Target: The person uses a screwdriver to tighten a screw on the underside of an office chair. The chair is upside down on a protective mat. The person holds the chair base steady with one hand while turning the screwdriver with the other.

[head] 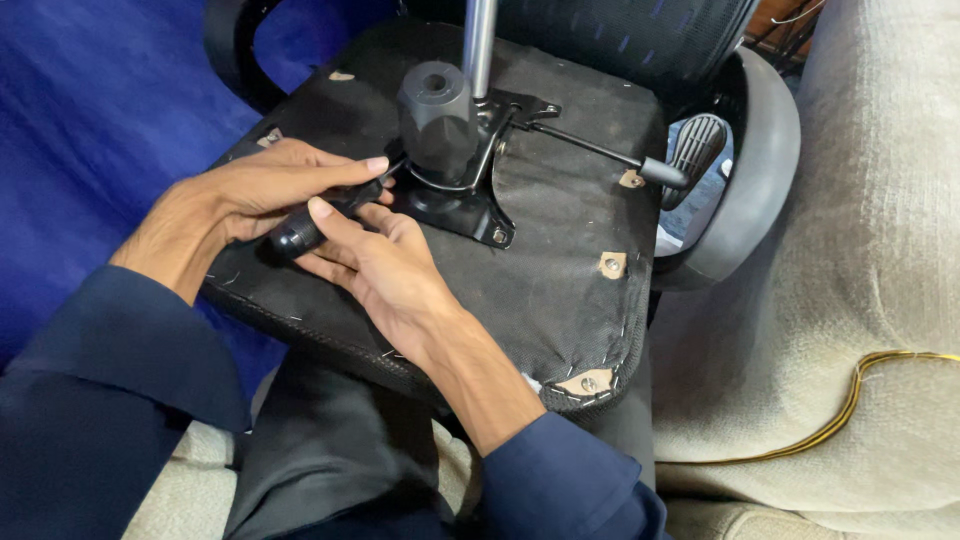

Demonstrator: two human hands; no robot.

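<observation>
Two hands met on a black lever (pixel 310 225) that stuck out from the mechanism (pixel 450 150) bolted to the underside of an upturned chair seat (pixel 560 250). The left hand (pixel 250 190) lay over the lever from above, fingers curled loosely across it, index fingertip reaching toward the mechanism. The right hand (pixel 385 270) came in from below, thumb pressed on the lever's shaft just past its rounded knob, fingers half open beneath it. The lever lay on the seat's left part, its inner end touching the mechanism's plate. A chrome column (pixel 480 40) rose from the mechanism. A second lever (pixel 610 155) ran right toward the armrest (pixel 760 160). The seat rested across the person's lap, beside a beige sofa (pixel 880 250).
</observation>
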